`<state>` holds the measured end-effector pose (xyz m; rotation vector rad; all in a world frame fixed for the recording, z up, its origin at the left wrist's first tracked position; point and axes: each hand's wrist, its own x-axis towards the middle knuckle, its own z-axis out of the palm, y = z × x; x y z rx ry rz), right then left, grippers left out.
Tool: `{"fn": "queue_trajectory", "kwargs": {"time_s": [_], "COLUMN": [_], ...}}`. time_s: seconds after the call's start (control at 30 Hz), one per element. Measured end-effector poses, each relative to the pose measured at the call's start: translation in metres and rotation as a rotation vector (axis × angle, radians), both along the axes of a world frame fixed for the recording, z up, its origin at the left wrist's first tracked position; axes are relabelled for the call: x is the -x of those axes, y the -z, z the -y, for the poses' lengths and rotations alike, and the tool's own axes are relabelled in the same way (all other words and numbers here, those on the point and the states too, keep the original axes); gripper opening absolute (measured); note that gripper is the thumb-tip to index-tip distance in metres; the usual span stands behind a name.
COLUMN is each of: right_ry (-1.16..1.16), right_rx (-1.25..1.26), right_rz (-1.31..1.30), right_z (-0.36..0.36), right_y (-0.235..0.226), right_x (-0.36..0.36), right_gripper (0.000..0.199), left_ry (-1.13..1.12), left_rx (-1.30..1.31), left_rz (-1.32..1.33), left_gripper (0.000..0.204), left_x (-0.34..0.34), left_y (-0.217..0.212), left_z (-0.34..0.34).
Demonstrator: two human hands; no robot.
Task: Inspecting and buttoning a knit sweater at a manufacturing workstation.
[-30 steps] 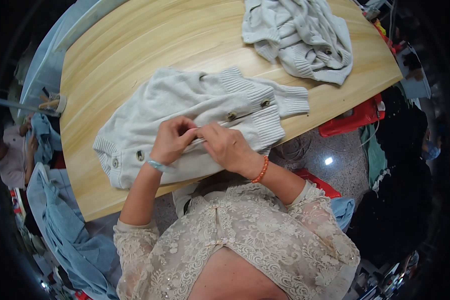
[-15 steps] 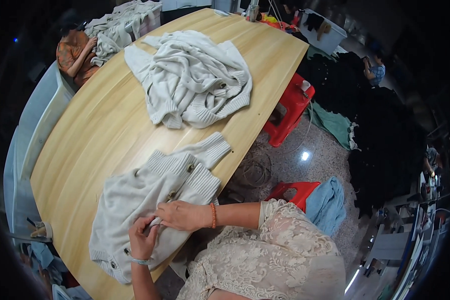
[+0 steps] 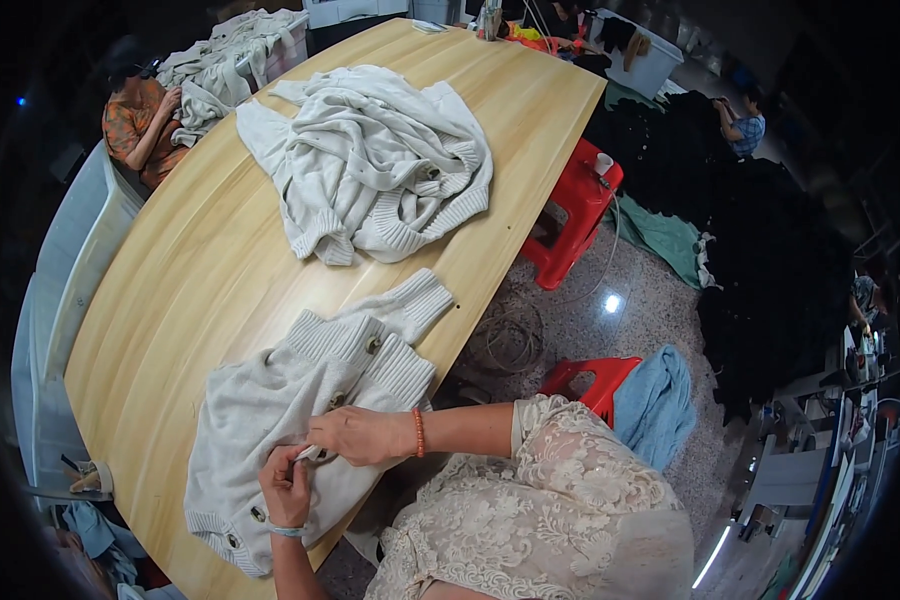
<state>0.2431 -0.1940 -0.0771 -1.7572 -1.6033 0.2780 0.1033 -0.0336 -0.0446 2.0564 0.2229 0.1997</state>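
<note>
An off-white knitted cardigan (image 3: 255, 400) lies on the wooden table close to me. Its ribbed bands and dark buttons face up, and one sleeve stretches away from me. My right hand (image 3: 358, 435), with an orange bead bracelet at the wrist, pinches the cardigan's front edge just below a button. Right beside it, my left hand (image 3: 286, 487), wearing a pale bracelet, has thumb and fingers closed on the same fold. The fingertips of both hands nearly meet there. Any small item between them is hidden.
A second off-white knit garment (image 3: 370, 160) is heaped farther along the table (image 3: 170, 310). Red stools (image 3: 575, 215) stand at the right, one with blue cloth (image 3: 655, 405). Black garments (image 3: 760, 260) pile beyond. Co-workers sit at far left (image 3: 140, 125) and far right (image 3: 742, 130).
The view has shifted slightly. My left fingers have closed in more on the fold beside my right hand. The cardigan stays in both hands and has hardly moved.
</note>
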Motion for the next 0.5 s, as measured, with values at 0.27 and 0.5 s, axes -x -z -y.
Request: {"fn": "queue_trajectory", "kwargs": {"time_s": [0.27,0.5], "right_ry": [-0.118,-0.006], "right_rx": [-0.102,0.056], "right_rz": [-0.152,-0.025], "right_z": [-0.001,0.005], "right_y": [-0.006,-0.020], "right_x": [0.005,0.007], "right_gripper": [0.008,0.022], "left_ry": [-0.017,-0.128], "left_rx": [-0.002,-0.225], "left_rz": [-0.028,-0.051], "left_gripper": [0.016,0.014], "left_x": [0.007,0.025], "left_y": [0.004,0.021], "left_z": [0.000,-0.028]}}
